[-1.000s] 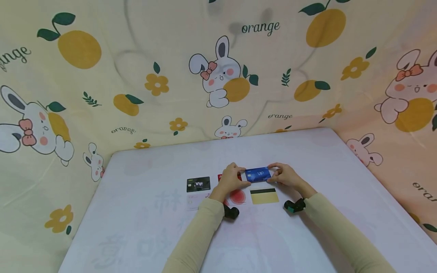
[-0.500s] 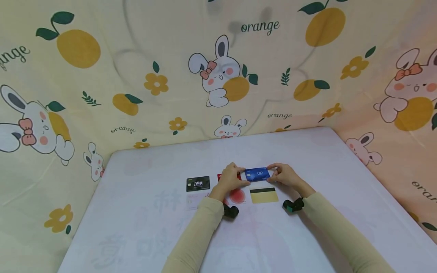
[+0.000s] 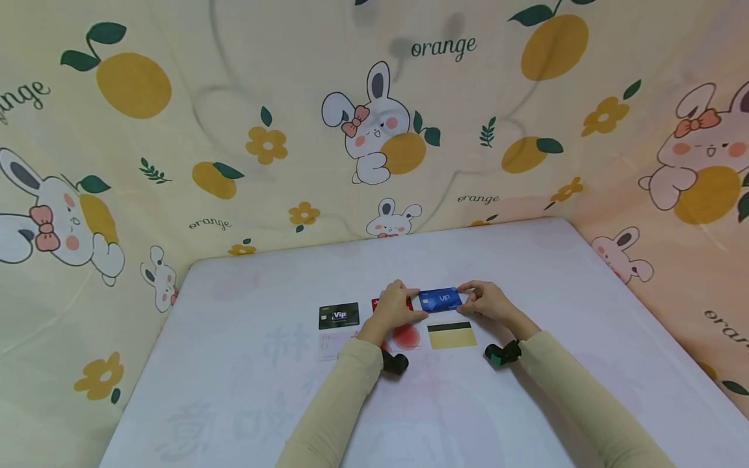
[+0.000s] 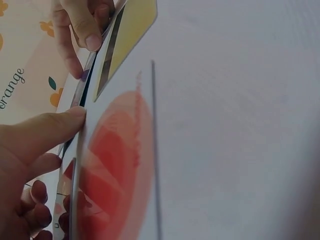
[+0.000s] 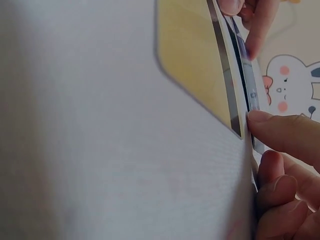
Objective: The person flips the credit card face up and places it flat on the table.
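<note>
A blue VIP card [image 3: 441,299] lies at the far right of a group of cards, at table level. My left hand [image 3: 393,309] pinches its left end between thumb and finger, while my right hand [image 3: 491,302] pinches the right end the same way. Behind my left hand, a red card [image 3: 377,303] is mostly hidden. Just in front of the blue card sits a gold card [image 3: 452,337] with a dark stripe. In the left wrist view, a white card with a red circle [image 4: 115,145] lies beside the left thumb [image 4: 75,112].
Left of the hands is a black Vip card [image 3: 339,316], with a pale pink card [image 3: 333,346] right in front of it. All rest on a white table [image 3: 246,364]. A printed fabric backdrop [image 3: 292,97] rises behind and beside the table.
Both hands keep their hold on the blue card's ends and the cards stay where they are. Only the head view shifts very slightly.
</note>
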`<state>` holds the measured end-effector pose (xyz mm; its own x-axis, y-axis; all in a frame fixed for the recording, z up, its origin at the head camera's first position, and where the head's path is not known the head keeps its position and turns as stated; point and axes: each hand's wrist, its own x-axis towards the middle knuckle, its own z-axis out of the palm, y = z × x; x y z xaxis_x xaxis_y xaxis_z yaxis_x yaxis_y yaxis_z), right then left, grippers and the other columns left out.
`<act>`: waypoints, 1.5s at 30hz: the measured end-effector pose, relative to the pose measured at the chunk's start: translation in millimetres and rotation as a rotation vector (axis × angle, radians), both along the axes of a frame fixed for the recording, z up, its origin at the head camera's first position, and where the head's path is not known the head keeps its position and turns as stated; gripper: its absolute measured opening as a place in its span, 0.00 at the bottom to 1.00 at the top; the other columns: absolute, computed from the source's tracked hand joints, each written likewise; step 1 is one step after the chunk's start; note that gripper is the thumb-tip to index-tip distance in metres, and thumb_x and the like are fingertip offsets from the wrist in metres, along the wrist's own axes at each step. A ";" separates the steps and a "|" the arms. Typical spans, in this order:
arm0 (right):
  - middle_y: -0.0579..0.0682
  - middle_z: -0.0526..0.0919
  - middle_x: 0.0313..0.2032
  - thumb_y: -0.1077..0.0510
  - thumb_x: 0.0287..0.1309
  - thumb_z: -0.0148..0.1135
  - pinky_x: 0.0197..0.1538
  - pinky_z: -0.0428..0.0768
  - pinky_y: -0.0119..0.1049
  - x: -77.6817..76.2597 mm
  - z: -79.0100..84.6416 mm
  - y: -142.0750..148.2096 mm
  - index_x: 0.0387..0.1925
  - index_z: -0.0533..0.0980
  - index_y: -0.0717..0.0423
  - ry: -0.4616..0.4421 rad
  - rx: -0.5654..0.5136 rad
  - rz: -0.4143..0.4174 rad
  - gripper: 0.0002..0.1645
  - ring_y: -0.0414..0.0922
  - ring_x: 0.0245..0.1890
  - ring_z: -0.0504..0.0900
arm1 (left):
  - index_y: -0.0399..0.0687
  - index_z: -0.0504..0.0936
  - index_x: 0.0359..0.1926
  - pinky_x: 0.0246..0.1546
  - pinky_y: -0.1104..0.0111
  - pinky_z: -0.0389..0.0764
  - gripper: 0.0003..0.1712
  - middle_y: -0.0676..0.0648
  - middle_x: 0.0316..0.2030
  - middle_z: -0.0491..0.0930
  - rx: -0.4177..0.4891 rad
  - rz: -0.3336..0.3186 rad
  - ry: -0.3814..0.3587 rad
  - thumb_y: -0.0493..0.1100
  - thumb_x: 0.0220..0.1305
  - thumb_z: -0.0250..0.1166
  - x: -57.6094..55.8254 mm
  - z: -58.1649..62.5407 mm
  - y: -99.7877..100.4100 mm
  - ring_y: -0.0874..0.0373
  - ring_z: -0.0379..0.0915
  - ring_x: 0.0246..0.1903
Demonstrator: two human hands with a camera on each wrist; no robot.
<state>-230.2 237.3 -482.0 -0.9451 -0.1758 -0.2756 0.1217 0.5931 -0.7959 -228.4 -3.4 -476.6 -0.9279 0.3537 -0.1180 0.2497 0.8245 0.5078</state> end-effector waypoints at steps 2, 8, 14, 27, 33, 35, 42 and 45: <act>0.42 0.74 0.21 0.60 0.53 0.70 0.28 0.70 0.29 0.0 0.4 0.0 0.60 0.70 0.67 0.001 -0.003 -0.003 0.33 0.39 0.23 0.70 | 0.58 0.74 0.64 0.41 0.71 0.67 0.37 0.46 0.46 0.72 -0.001 0.002 -0.005 0.60 0.52 0.71 0.8 1.4 -0.3 0.56 0.64 0.45; 0.43 0.73 0.21 0.61 0.53 0.69 0.28 0.70 0.29 0.3 0.9 0.3 0.59 0.70 0.66 0.005 -0.003 -0.006 0.33 0.39 0.23 0.69 | 0.59 0.73 0.65 0.42 0.69 0.69 0.37 0.46 0.46 0.71 -0.011 0.004 -0.008 0.60 0.54 0.70 2.9 4.5 -1.2 0.56 0.64 0.46; 0.43 0.74 0.21 0.61 0.53 0.69 0.29 0.70 0.29 0.3 -0.9 1.3 0.59 0.71 0.66 -0.014 -0.003 -0.011 0.32 0.39 0.23 0.70 | 0.59 0.72 0.65 0.41 0.70 0.67 0.37 0.46 0.45 0.70 -0.045 -0.006 0.015 0.60 0.55 0.68 4.3 2.8 -1.3 0.56 0.64 0.44; 0.47 0.75 0.25 0.59 0.54 0.68 0.32 0.72 0.30 4.4 -1.4 -0.6 0.60 0.71 0.64 -0.001 0.009 0.000 0.32 0.42 0.27 0.71 | 0.56 0.73 0.64 0.42 0.69 0.67 0.35 0.47 0.44 0.70 0.010 -0.012 0.052 0.58 0.56 0.68 7.2 -5.3 -5.1 0.56 0.64 0.43; 0.47 0.76 0.25 0.59 0.56 0.66 0.31 0.73 0.30 4.6 1.2 3.1 0.59 0.71 0.65 0.025 0.001 0.010 0.30 0.43 0.26 0.72 | 0.54 0.75 0.63 0.40 0.70 0.64 0.32 0.46 0.42 0.71 0.082 -0.021 0.061 0.55 0.57 0.68 7.3 -4.5 -7.1 0.57 0.63 0.41; 0.46 0.77 0.25 0.59 0.56 0.65 0.30 0.72 0.29 5.5 2.1 4.5 0.59 0.71 0.65 0.031 -0.011 0.012 0.29 0.41 0.25 0.72 | 0.53 0.76 0.62 0.40 0.70 0.63 0.31 0.45 0.42 0.72 0.094 -0.025 0.072 0.53 0.58 0.68 7.8 -3.8 -8.0 0.57 0.63 0.40; 0.46 0.77 0.26 0.56 0.58 0.65 0.26 0.70 0.29 10.4 5.8 8.6 0.58 0.72 0.65 0.044 -0.016 0.019 0.28 0.40 0.24 0.71 | 0.53 0.80 0.58 0.39 0.71 0.65 0.26 0.46 0.40 0.76 0.126 -0.028 0.105 0.52 0.58 0.68 10.4 -1.7 -10.6 0.57 0.66 0.39; 0.48 0.76 0.26 0.55 0.59 0.65 0.25 0.70 0.29 12.1 6.6 10.3 0.58 0.72 0.63 0.042 -0.006 0.029 0.28 0.41 0.24 0.71 | 0.53 0.81 0.57 0.34 0.73 0.65 0.25 0.46 0.38 0.77 0.148 -0.033 0.103 0.52 0.58 0.68 12.1 -0.2 -11.6 0.59 0.66 0.36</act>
